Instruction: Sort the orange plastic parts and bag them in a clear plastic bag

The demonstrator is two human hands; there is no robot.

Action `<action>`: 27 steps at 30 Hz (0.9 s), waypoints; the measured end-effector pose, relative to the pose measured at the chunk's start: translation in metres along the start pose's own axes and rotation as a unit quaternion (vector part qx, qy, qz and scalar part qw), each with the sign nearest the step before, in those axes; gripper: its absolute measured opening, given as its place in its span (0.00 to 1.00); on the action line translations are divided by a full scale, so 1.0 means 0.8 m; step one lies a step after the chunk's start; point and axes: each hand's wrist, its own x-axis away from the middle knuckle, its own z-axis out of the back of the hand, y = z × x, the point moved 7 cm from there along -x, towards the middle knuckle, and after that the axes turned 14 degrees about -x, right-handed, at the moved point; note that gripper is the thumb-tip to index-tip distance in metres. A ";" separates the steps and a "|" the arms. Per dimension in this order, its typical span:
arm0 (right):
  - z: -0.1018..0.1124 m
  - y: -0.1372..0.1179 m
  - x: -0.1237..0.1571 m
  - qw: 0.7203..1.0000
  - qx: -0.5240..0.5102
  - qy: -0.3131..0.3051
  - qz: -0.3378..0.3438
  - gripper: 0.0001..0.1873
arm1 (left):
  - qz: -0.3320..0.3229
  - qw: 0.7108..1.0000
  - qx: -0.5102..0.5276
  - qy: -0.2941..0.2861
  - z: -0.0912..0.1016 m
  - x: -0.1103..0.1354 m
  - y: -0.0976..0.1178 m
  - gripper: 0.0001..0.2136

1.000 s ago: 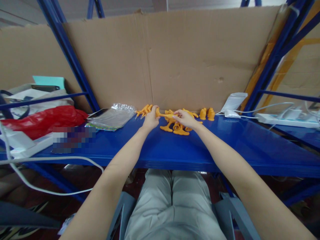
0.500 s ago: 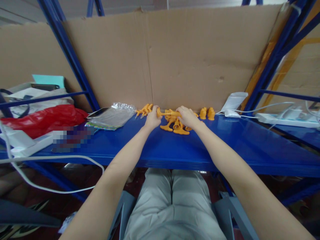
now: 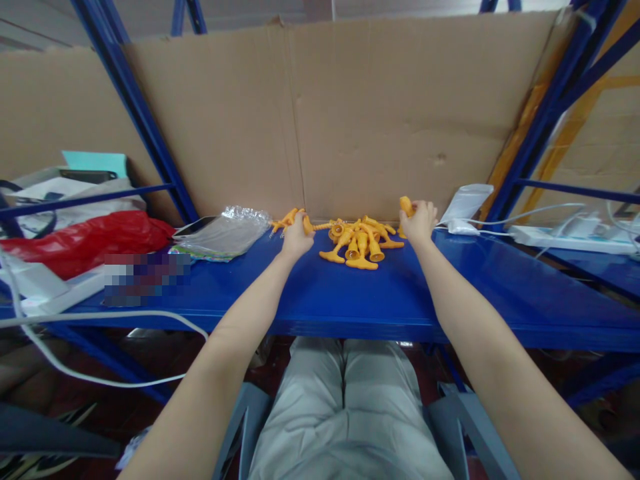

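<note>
Head cam: our left hand (image 3: 297, 239) has its fingers wrapped around an orange plastic handle (image 3: 307, 225), its twisted shaft poking right. Between our hands sits a pile of orange plastic T-handled pieces (image 3: 362, 244). Our right hand (image 3: 421, 221) is pinching a stubby, rounded orange plastic piece (image 3: 406, 205).

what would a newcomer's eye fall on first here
Probably the pile of orange parts, bright against the blue tabletop mid-picture. Left of it, the left hand grips an orange spiral-shafted piece; right of it, the right hand holds a small orange cap-like piece. Crumpled red plastic at far left also stands out.
</note>
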 end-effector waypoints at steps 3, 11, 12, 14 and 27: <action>0.012 0.038 0.004 0.993 -0.006 0.025 -0.113 0.20 | 0.017 0.999 -0.033 0.012 0.006 0.006 0.011 0.24; 0.026 0.093 0.020 0.971 0.006 0.028 -0.236 0.24 | 0.021 0.999 -0.049 0.007 0.009 0.010 0.015 0.25; 0.025 0.096 0.020 0.970 0.008 0.020 -0.241 0.24 | 0.018 0.999 -0.048 0.006 0.009 0.009 0.015 0.25; 0.021 0.100 0.018 0.970 0.008 0.004 -0.242 0.23 | 0.015 0.999 -0.045 0.004 0.007 0.009 0.015 0.25; 0.001 0.103 0.003 0.984 -0.066 -0.022 -0.167 0.22 | 0.023 0.999 -0.040 0.019 0.007 0.008 0.014 0.24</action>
